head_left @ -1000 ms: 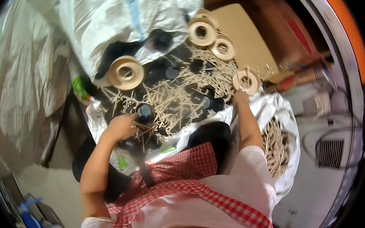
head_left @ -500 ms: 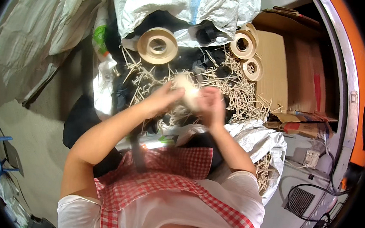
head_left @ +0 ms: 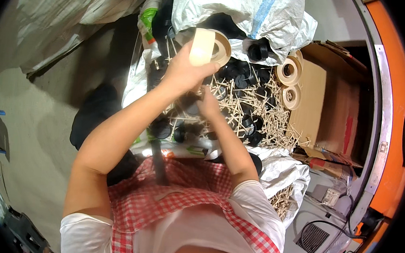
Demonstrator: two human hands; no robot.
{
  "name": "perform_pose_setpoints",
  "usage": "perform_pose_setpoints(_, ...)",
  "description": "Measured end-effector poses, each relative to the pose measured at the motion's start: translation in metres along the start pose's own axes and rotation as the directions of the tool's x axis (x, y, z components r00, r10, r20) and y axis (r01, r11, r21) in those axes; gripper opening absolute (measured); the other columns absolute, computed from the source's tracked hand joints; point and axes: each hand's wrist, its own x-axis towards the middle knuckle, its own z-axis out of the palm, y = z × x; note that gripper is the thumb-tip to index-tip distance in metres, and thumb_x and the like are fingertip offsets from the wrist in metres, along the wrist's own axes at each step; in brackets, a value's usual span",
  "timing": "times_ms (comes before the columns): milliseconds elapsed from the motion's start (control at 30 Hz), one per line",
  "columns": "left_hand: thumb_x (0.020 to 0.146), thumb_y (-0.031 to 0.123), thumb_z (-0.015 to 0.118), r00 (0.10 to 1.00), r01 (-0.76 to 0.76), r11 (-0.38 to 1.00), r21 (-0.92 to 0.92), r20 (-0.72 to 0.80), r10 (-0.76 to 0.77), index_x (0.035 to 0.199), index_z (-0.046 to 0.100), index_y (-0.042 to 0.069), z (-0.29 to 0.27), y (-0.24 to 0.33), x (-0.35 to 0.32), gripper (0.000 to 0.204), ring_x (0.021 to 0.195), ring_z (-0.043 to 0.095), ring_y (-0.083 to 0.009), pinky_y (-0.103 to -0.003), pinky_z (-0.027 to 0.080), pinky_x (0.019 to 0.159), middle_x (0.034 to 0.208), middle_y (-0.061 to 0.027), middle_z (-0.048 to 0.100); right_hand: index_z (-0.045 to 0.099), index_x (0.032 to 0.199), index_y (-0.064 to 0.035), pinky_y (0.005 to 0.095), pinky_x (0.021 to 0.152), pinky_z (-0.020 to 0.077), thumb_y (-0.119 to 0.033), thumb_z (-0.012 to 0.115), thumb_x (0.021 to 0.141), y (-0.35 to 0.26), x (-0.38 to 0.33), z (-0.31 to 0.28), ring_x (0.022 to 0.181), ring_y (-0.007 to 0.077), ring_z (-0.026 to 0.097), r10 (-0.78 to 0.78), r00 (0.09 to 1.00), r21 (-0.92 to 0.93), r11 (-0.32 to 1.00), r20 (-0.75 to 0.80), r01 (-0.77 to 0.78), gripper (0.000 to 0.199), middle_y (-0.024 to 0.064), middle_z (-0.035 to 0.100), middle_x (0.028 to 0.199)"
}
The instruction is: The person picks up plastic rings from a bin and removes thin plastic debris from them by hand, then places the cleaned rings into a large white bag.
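My left hand (head_left: 186,70) is closed round a cream plastic ring (head_left: 202,47), seen from its side. Directly behind it is another flanged cream ring (head_left: 223,49); whether the two touch I cannot tell. Lower down, my right hand (head_left: 209,104) reaches into the pile with its fingers curled. What those fingers hold, if anything, is hidden. Around it lie loose pale sticks with short heads (head_left: 242,98) and black round plastic parts (head_left: 251,124).
More cream rings (head_left: 288,71) stand at the pile's right edge, beside an open cardboard box (head_left: 310,92). A white woven sack (head_left: 229,6) hangs over the far side. Another white sack (head_left: 298,173) with sticks lies near right. A grey machine (head_left: 316,214) with cables stands beyond it.
My left hand has carried the cream ring up and away to the far ring. My right hand has let go of it and moved left, down into the pile. The view has shifted.
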Motion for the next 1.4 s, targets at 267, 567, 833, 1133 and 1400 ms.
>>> perform_pose_setpoints(267, 0.069, 0.012, 0.071, 0.960, 0.237, 0.963, 0.129, 0.121, -0.253, 0.119, 0.051, 0.000, 0.003, -0.010, -0.023, 0.055, 0.092, 0.058, -0.0147, -0.028, 0.047, 0.080, 0.104, -0.0080, 0.060, 0.054, 0.098, -0.0029, 0.0189, 0.057, 0.0389, -0.006, 0.050, 0.091, 0.025, -0.038, -0.037, 0.063, 0.0034, 0.043, 0.021, 0.904, 0.301, 0.946, -0.428, 0.121, 0.008, -0.0044, 0.051, 0.075)
perform_pose_setpoints(567, 0.070, 0.013, 0.065, 0.918, 0.305, 0.912, -0.274, 0.339, -0.205, 0.109, 0.055, 0.002, 0.024, -0.010, -0.055, 0.042, 0.081, 0.060, -0.0154, -0.030, 0.049, 0.071, 0.092, -0.0078, 0.063, 0.048, 0.125, 0.0002, 0.0277, 0.080, 0.0459, -0.020, 0.049, 0.092, -0.052, -0.060, -0.085, 0.093, 0.0181, 0.057, 0.123, 0.961, 0.550, 0.835, -0.248, 0.035, 0.038, 0.0102, 0.057, 0.112)
perform_pose_setpoints(833, 0.078, 0.024, 0.064, 0.713, 0.423, 0.904, 0.068, 0.591, -0.378, 0.118, 0.055, 0.003, 0.002, -0.001, -0.039, 0.047, 0.089, 0.061, -0.0135, -0.026, 0.050, 0.075, 0.105, -0.0075, 0.063, 0.053, 0.113, -0.0039, 0.0443, 0.101, 0.0336, -0.002, 0.073, 0.061, -0.071, -0.093, -0.125, 0.121, 0.0360, 0.039, -0.665, 0.743, -0.063, 0.747, -0.077, 0.662, 0.055, 0.0189, 0.042, 0.126)
perform_pose_setpoints(1133, 0.071, 0.026, 0.072, 0.881, 0.049, 0.980, 0.193, 0.455, -0.133, 0.125, 0.049, 0.005, 0.012, -0.016, -0.047, 0.063, 0.083, 0.059, -0.0118, -0.026, 0.049, 0.073, 0.099, -0.0057, 0.062, 0.014, 0.142, -0.0074, 0.0311, 0.080, 0.0530, -0.015, 0.064, 0.083, -0.063, -0.073, -0.123, 0.100, 0.0248, 0.059, 0.106, 0.908, 0.843, 0.341, 0.405, -0.415, 0.078, 0.0196, 0.041, 0.130)
perform_pose_setpoints(1400, 0.071, 0.024, 0.070, 0.880, 0.126, 0.978, 0.164, 0.437, -0.187, 0.125, 0.049, 0.004, 0.015, -0.018, -0.047, 0.062, 0.087, 0.059, -0.0142, -0.028, 0.048, 0.078, 0.103, -0.0065, 0.062, 0.001, 0.143, -0.0066, 0.0339, 0.088, 0.0487, -0.001, 0.064, 0.074, -0.061, -0.075, -0.108, 0.121, 0.0257, 0.045, -0.065, 0.961, 0.752, 0.638, 0.268, -0.167, 0.094, 0.0190, 0.036, 0.137)
